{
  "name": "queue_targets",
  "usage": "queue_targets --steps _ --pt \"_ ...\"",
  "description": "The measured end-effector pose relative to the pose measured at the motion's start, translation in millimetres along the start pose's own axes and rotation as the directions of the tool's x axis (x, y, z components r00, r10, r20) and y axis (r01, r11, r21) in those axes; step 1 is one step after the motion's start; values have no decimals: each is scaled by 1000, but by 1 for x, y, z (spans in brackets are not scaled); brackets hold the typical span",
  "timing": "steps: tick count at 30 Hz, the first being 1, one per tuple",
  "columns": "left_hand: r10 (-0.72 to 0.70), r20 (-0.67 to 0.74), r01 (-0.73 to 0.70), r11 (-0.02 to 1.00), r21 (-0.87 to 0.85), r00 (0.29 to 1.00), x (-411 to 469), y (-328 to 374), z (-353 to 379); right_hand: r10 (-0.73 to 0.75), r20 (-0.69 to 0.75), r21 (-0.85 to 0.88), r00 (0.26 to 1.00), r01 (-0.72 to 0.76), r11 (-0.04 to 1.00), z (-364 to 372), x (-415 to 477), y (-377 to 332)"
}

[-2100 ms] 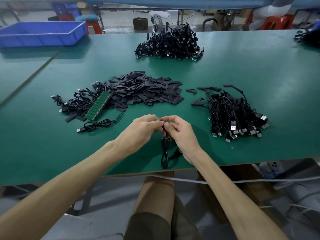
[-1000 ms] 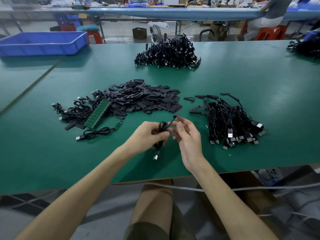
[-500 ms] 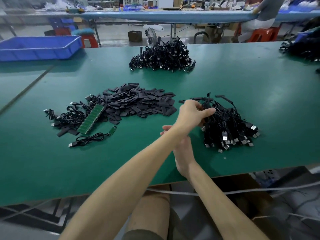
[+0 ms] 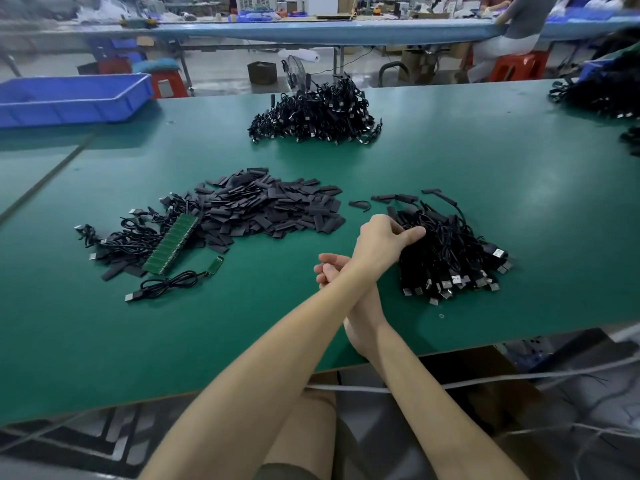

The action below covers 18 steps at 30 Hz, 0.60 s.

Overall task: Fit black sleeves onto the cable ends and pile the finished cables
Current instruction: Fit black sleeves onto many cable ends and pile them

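The person's left forearm crosses over the right one above the green table (image 4: 526, 174). The left hand (image 4: 382, 237) rests on the near edge of the pile of finished cables (image 4: 450, 258) on the right. Its fingers are bent down into the black wires and its thumb points out across them. Whether it grips a cable or only touches the pile cannot be told. The right hand (image 4: 330, 270) lies mostly hidden under the left forearm. The fingers that show are loosely curled, and nothing can be seen in them. The heap of black sleeves (image 4: 273, 209) lies to the left of the pile, apart from both hands. Further left is a tangle of bare cables (image 4: 128, 237), with a strip of green circuit boards (image 4: 171, 249) lying against it. A single cable (image 4: 166, 284) with a small green board at its end lies just in front of that strip. Another pile of cables (image 4: 315, 116) sits far back on the table, and a blue tray (image 4: 69, 98) stands at the far left.
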<state>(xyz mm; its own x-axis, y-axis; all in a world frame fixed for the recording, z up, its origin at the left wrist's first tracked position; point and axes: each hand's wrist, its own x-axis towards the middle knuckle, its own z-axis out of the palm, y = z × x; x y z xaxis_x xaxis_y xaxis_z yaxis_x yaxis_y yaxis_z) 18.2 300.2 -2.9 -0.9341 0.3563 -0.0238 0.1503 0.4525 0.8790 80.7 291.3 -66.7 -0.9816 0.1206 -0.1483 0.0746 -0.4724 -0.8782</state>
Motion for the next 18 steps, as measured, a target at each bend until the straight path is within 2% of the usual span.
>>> queue_targets --steps 2,4,7,10,14,16,18 --pt "36 -55 -38 999 -38 998 -6 -1 -14 2 35 -65 999 0 998 3 -1 -1" --pt "76 -110 -77 997 -7 991 -14 -10 -34 -55 -11 -207 998 52 977 6 -2 -2" --pt "117 -220 -81 983 164 969 -26 -34 -73 -150 0 -245 989 145 958 9 -4 -1" --pt "94 -319 30 931 363 943 -43 -64 -119 -172 8 -308 985 166 937 8 -6 0" --pt "21 -428 295 695 656 903 -66 -103 -173 -168 22 -306 985 167 937 7 -7 0" --pt "-86 -453 416 574 706 887 -76 -114 -190 -168 21 -312 985 167 935 7 -7 1" --pt "-192 -434 468 506 725 880 -80 -122 -200 -172 21 -315 985 170 934 7 -7 1"
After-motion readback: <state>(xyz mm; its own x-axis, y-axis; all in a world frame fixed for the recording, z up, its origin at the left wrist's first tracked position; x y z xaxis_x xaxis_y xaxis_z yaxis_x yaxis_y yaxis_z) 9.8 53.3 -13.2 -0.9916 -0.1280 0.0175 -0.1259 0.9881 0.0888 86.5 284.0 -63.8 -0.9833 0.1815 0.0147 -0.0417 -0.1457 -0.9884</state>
